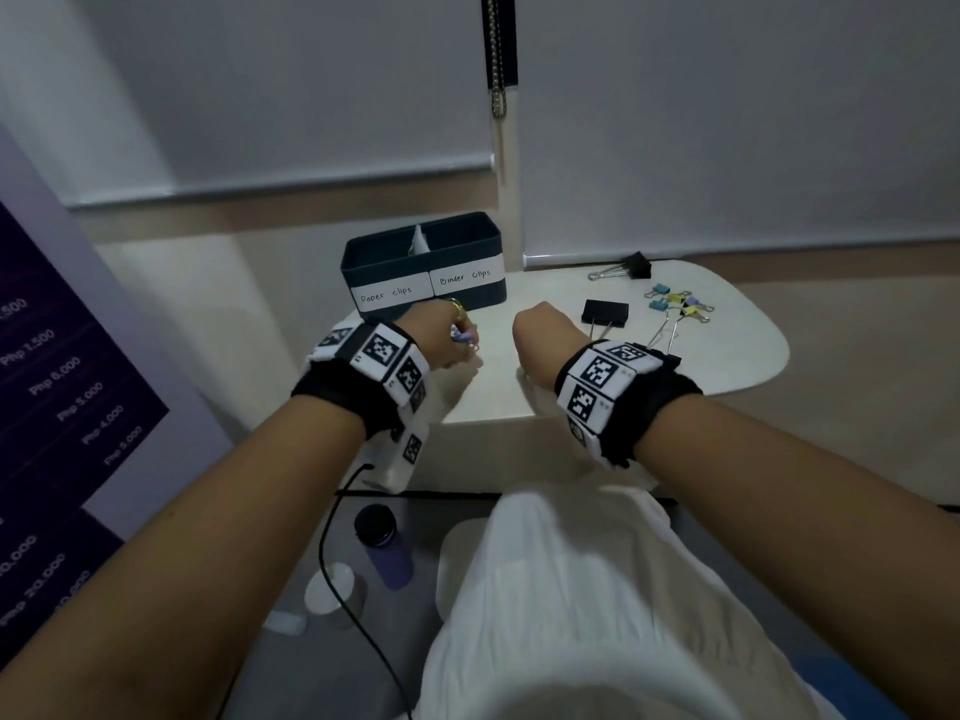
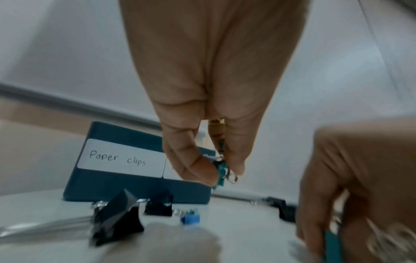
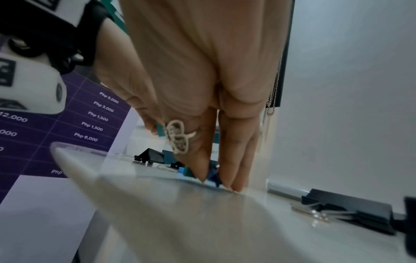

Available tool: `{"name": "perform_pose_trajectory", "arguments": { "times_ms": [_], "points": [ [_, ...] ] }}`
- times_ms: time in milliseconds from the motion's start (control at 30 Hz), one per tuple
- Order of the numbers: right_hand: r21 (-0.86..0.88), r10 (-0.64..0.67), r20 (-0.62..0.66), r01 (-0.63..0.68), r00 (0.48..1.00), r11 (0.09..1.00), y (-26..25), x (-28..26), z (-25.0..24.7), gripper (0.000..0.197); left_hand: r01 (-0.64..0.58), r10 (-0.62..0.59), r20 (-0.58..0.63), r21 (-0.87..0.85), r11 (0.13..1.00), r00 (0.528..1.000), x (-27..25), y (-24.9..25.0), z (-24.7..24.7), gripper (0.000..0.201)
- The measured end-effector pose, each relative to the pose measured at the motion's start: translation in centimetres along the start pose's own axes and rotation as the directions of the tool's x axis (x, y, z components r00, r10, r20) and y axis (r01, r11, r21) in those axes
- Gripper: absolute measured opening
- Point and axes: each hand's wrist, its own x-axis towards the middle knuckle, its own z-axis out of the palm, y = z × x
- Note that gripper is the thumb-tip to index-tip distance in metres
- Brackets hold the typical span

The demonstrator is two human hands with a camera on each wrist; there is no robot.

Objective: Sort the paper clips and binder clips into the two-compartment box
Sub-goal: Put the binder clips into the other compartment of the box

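The dark blue two-compartment box (image 1: 422, 270) stands at the back of the white table (image 1: 727, 356), labelled "Paper clips" on the left and "Binder clips" on the right. My left hand (image 1: 464, 337) hovers in front of it and pinches a small teal binder clip (image 2: 221, 171) between thumb and finger. My right hand (image 1: 537, 332) points down beside it. Its fingertips (image 3: 203, 175) touch the table around a small blue binder clip (image 3: 213, 176), while its thumb holds a teal piece (image 3: 160, 129) and a pale looped clip (image 3: 178, 137) against the palm.
Large black binder clips lie to the right (image 1: 605, 312) and at the back (image 1: 636, 265), with several small coloured clips (image 1: 678, 302) between them. More black clips (image 2: 117, 218) lie left of my hands. Bottles (image 1: 384, 550) and a cable sit on the floor.
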Motion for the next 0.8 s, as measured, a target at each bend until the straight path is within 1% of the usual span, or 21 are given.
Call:
{"name": "perform_pose_trajectory", "arguments": {
  "times_ms": [33,67,133,167,200,267,300,333,367,400,433,500,533,567,600,633,667,700,733,767,800],
  "points": [
    [-0.002,0.008,0.008,-0.008,1.000,1.000,0.0,0.2,-0.1,0.029,0.006,-0.006,-0.008,-0.042,0.999,1.000,0.0,-0.2,-0.7,0.004],
    [0.009,0.009,0.017,-0.009,1.000,1.000,0.2,0.5,-0.4,0.030,0.013,-0.014,-0.019,-0.094,0.995,1.000,0.2,-0.4,-1.5,0.004],
    [0.023,-0.002,0.022,0.002,1.000,1.000,0.9,1.6,-1.1,0.014,0.009,-0.026,-0.071,-0.225,0.974,0.997,0.7,-0.6,-3.3,0.006],
    [0.049,0.000,0.004,-0.001,1.000,0.999,1.4,2.3,-1.6,0.018,0.008,-0.040,-0.103,-0.297,0.955,0.994,1.0,-0.6,-4.3,0.008],
    [0.096,0.010,-0.030,-0.007,0.999,0.995,1.9,3.2,-2.5,0.024,-0.001,-0.053,-0.138,-0.364,0.931,0.989,1.6,-0.5,-5.2,0.009],
    [0.279,0.052,-0.168,-0.003,0.984,0.960,2.6,5.3,-5.2,0.026,-0.009,-0.104,-0.217,-0.463,0.886,0.971,3.1,-0.3,-6.8,0.003],
    [0.355,0.074,-0.236,0.015,0.969,0.935,2.7,6.3,-6.7,0.025,-0.022,-0.124,-0.266,-0.487,0.873,0.956,4.2,-0.2,-7.4,0.008],
    [0.432,0.101,-0.296,0.039,0.950,0.901,2.7,7.5,-7.8,0.024,-0.016,-0.145,-0.300,-0.473,0.881,0.943,5.2,0.1,-7.9,0.009],
    [0.493,0.125,-0.343,0.065,0.931,0.868,2.6,8.8,-8.5,0.024,-0.012,-0.152,-0.335,-0.439,0.898,0.930,6.4,0.3,-8.2,0.005],
    [0.528,0.149,-0.365,0.072,0.919,0.846,2.3,10.0,-8.8,0.024,0.007,-0.158,-0.368,-0.381,0.925,0.916,7.5,0.7,-8.4,0.008],
    [0.530,0.158,-0.377,0.072,0.913,0.845,2.1,11.4,-8.9,0.023,0.029,-0.159,-0.401,-0.311,0.950,0.902,8.8,0.8,-8.5,0.012],
    [0.494,0.141,-0.379,0.071,0.915,0.867,1.6,13.6,-8.3,0.023,0.097,-0.172,-0.423,-0.193,0.976,0.890,10.4,1.0,-8.3,0.013],
    [0.453,0.101,-0.349,0.073,0.932,0.889,1.5,14.4,-7.9,0.023,0.133,-0.182,-0.419,-0.143,0.981,0.890,11.0,1.1,-8.3,0.021],
    [0.398,0.043,-0.292,0.080,0.956,0.914,1.5,15.0,-7.5,0.024,0.157,-0.183,-0.410,-0.097,0.983,0.893,11.6,1.0,-8.1,0.024],
    [0.333,-0.013,-0.217,0.086,0.976,0.939,1.5,15.4,-7.3,0.026,0.185,-0.199,-0.375,-0.075,0.980,0.905,11.7,1.1,-8.1,0.016],
    [0.287,-0.055,-0.152,0.097,0.987,0.953,1.6,15.7,-7.1,0.027,0.184,-0.198,-0.346,-0.075,0.980,0.917,12.0,0.9,-8.0,0.009],
    [0.265,-0.086,-0.105,0.111,0.991,0.958,1.8,15.7,-7.2,0.028,0.196,-0.208,-0.320,-0.072,0.978,0.924,12.2,0.6,-7.8,0.030],
    [0.268,-0.111,-0.093,0.132,0.989,0.954,2.2,15.5,-7.4,0.030,0.184,-0.199,-0.298,-0.076,0.980,0.934,12.4,0.3,-7.8,0.047],
    [0.274,-0.130,-0.103,0.154,0.986,0.949,2.8,15.1,-8.0,0.032,0.171,-0.180,-0.285,-0.057,0.984,0.942,12.2,0.3,-7.9,0.058],
    [0.271,-0.149,-0.107,0.173,0.983,0.947,3.5,14.3,-8.6,0.037,0.135,-0.139,-0.297,-0.034,0.990,0.945,12.0,0.3,-8.0,0.062],
    [0.246,-0.168,-0.091,0.185,0.982,0.951,4.3,13.3,-9.3,0.040,0.109,-0.104,-0.312,-0.001,0.994,0.944,11.8,0.4,-8.1,0.063]
  ]
}}
